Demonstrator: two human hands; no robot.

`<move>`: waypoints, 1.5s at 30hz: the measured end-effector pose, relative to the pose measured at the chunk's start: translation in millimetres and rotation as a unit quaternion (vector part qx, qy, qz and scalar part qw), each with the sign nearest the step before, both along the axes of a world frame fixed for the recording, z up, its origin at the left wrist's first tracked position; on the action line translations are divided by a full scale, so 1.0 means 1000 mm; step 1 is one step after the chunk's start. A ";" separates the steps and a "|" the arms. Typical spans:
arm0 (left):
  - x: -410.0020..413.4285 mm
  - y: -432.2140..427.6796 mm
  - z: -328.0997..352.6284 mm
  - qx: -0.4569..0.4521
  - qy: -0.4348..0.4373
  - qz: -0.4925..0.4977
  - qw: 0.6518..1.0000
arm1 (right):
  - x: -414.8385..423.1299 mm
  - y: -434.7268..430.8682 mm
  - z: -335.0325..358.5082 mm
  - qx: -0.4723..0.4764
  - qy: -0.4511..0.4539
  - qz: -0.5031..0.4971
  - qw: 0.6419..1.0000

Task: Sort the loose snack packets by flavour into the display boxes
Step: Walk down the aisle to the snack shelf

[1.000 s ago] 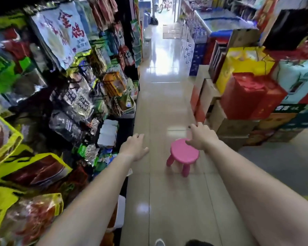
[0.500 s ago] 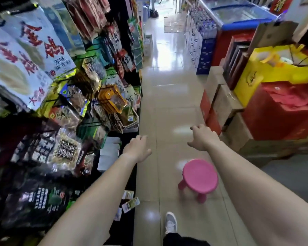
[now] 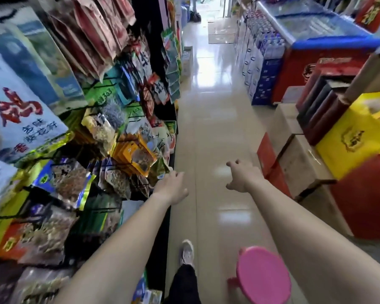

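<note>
Glossy tiled floor (image 3: 208, 119); shiny foil/plastic snack packets (image 3: 138, 156); smooth pink plastic stool (image 3: 263, 275); matt cardboard boxes (image 3: 298, 159).

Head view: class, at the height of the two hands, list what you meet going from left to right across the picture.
Hanging snack packets → left hand → right hand → red carton → brown cardboard carton → large red box.

A green hanging packet (image 3: 104, 96) reads "363"; the big white bag (image 3: 20, 119) shows "多味".
</note>
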State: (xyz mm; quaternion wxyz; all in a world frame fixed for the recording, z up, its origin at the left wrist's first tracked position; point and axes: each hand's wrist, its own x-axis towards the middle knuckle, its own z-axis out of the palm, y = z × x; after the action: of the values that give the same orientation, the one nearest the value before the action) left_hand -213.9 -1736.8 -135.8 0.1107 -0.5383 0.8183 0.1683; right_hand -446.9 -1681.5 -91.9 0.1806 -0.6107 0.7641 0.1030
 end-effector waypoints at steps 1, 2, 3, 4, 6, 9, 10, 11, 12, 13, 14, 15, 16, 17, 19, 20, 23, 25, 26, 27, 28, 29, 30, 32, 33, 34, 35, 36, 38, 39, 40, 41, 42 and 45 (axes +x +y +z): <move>-0.004 -0.025 -0.003 0.000 0.005 -0.002 1.000 | -0.004 -0.023 -0.003 -0.001 0.003 -0.002 1.000; -0.008 -0.049 -0.005 -0.001 0.011 -0.002 1.000 | -0.008 -0.046 -0.005 -0.001 0.004 -0.005 1.000; -0.011 -0.072 -0.006 0.001 0.017 -0.002 1.000 | -0.012 -0.068 -0.006 -0.001 0.002 -0.008 1.000; -0.015 -0.095 -0.007 0.006 0.019 -0.003 1.000 | -0.016 -0.090 -0.006 0.003 -0.004 -0.012 1.000; -0.022 -0.135 -0.008 0.013 0.016 -0.008 1.000 | -0.022 -0.127 -0.003 0.006 -0.007 -0.019 1.000; -0.032 -0.192 -0.009 0.023 0.012 -0.005 1.000 | -0.032 -0.183 0.002 0.002 0.003 -0.017 1.000; -0.036 -0.208 -0.009 0.029 0.016 -0.003 0.999 | -0.035 -0.199 0.004 0.002 -0.005 -0.018 1.000; -0.041 -0.223 -0.008 0.033 0.021 -0.001 0.999 | -0.038 -0.214 0.005 0.005 -0.011 -0.020 1.000; -0.046 -0.238 -0.008 0.037 0.024 0.001 0.999 | -0.042 -0.229 0.005 0.008 -0.014 -0.020 1.000; -0.053 -0.251 -0.008 0.040 0.025 0.001 0.999 | -0.048 -0.245 0.005 0.009 -0.012 -0.018 1.000; -0.060 -0.265 -0.007 0.040 0.026 0.003 0.999 | -0.054 -0.261 0.004 0.012 -0.012 -0.017 1.000; -0.067 -0.279 -0.007 0.040 0.027 0.006 0.999 | -0.061 -0.278 0.003 0.013 -0.015 -0.016 1.000; -0.074 -0.293 -0.007 0.040 0.029 0.010 0.999 | -0.068 -0.295 0.000 0.014 -0.021 -0.015 1.000; -0.080 -0.306 -0.009 0.040 0.031 0.013 0.999 | -0.075 -0.312 -0.002 0.015 -0.026 -0.013 0.999; -0.091 -0.332 -0.013 0.037 0.036 0.029 0.998 | -0.090 -0.347 -0.009 0.014 -0.022 0.003 1.000; -0.097 -0.345 -0.016 0.041 0.040 0.042 0.998 | -0.098 -0.365 -0.012 0.013 -0.015 0.017 1.000; -0.113 -0.382 -0.021 0.046 0.041 0.087 0.994 | -0.120 -0.424 -0.022 0.019 -0.014 0.061 0.998; -0.122 -0.401 -0.027 0.044 0.041 0.129 0.990 | -0.129 -0.462 -0.029 0.030 -0.011 0.105 0.994; -0.127 -0.407 -0.028 0.045 0.046 0.159 0.985 | -0.131 -0.480 -0.032 0.037 -0.006 0.133 0.990; -0.132 -0.412 -0.029 0.048 0.052 0.191 0.979 | -0.132 -0.496 -0.033 0.044 -0.002 0.162 0.986; -0.137 -0.415 -0.029 0.053 0.055 0.221 0.972 | -0.132 -0.509 -0.034 0.049 0.000 0.191 0.980; -0.143 -0.416 -0.030 0.055 0.055 0.249 0.965 | -0.131 -0.520 -0.036 0.052 0.003 0.220 0.974; -0.147 -0.416 -0.030 0.056 0.052 0.273 0.959 | -0.129 -0.531 -0.037 0.052 0.009 0.249 0.967; -0.155 -0.413 -0.027 0.059 0.058 0.316 0.945 | -0.122 -0.547 -0.038 0.054 0.015 0.297 0.953; -0.156 -0.409 -0.026 0.056 0.063 0.334 0.939 | -0.117 -0.552 -0.039 0.057 0.014 0.318 0.946; -0.156 -0.402 -0.024 0.055 0.063 0.352 0.932 | -0.111 -0.555 -0.040 0.060 0.013 0.338 0.939; -0.154 -0.394 -0.021 0.053 0.058 0.366 0.927 | -0.103 -0.555 -0.042 0.064 0.011 0.356 0.932; -0.150 -0.383 -0.020 0.050 0.048 0.377 0.923 | -0.095 -0.554 -0.044 0.068 0.007 0.375 0.924; -0.139 -0.357 -0.019 0.046 0.029 0.405 0.913 | -0.074 -0.545 -0.045 0.075 -0.006 0.416 0.906; -0.134 -0.342 -0.018 0.049 0.022 0.422 0.905 | -0.063 -0.537 -0.046 0.076 -0.011 0.435 0.897; -0.129 -0.325 -0.018 0.053 0.020 0.443 0.895 | -0.052 -0.527 -0.046 0.078 -0.014 0.455 0.887; -0.124 -0.308 -0.017 0.056 0.020 0.462 0.885 | -0.040 -0.516 -0.045 0.078 -0.015 0.477 0.876; -0.119 -0.291 -0.016 0.056 0.020 0.477 0.877 | -0.029 -0.504 -0.044 0.079 -0.013 0.497 0.864; -0.112 -0.236 -0.016 0.053 0.027 0.522 0.851 | -0.003 -0.462 -0.041 0.082 -0.020 0.551 0.830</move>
State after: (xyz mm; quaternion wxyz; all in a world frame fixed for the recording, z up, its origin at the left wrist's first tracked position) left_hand -325.6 -1972.4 -151.8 0.0128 -0.8748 0.4089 0.2594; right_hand -450.1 -2143.5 -133.3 0.1580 -0.9152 0.2864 0.2354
